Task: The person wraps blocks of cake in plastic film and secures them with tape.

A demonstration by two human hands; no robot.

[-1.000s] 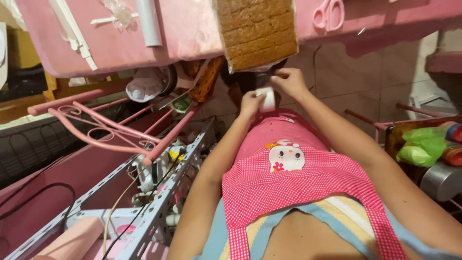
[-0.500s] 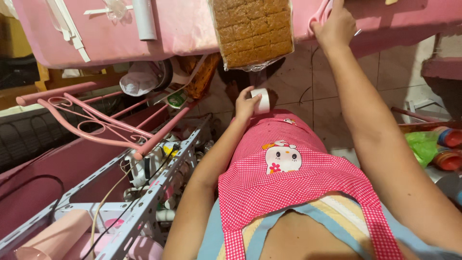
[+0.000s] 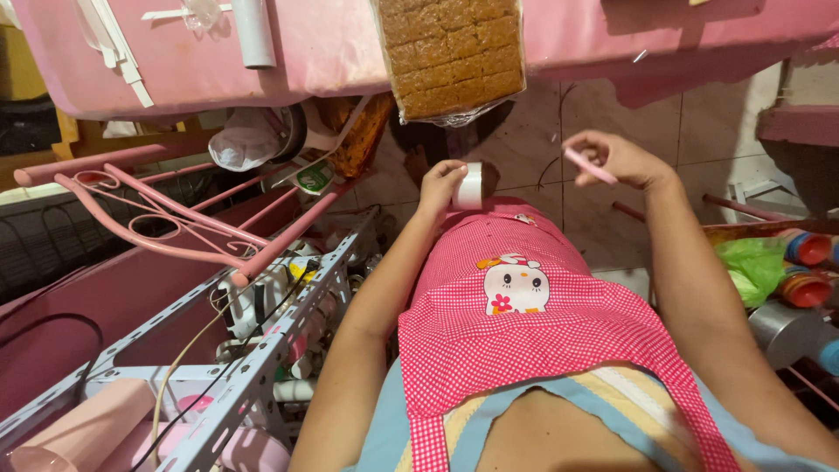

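My left hand point(image 3: 440, 185) holds a roll of clear tape point(image 3: 469, 185) in front of my red checked apron point(image 3: 524, 315). Off to the right, my right hand point(image 3: 616, 159) grips the handle of pink scissors point(image 3: 589, 165), level with the tape roll. Above both hands a wrapped block of brown cake slices point(image 3: 454, 54) hangs over the edge of the pink table point(image 3: 323, 52).
A grey metal rack point(image 3: 262, 350) crammed with small items stands at my left, with pink metal chair bars point(image 3: 175, 218) beyond it. At the right sit a green bag point(image 3: 752, 267) and coloured bottles point(image 3: 804, 262). On the table lie white plastic utensils point(image 3: 114, 44) and a white tube point(image 3: 253, 31).
My right hand left the tape, reached up to the table edge, and has come back down holding pink scissors. The left hand has kept the tape roll in place.
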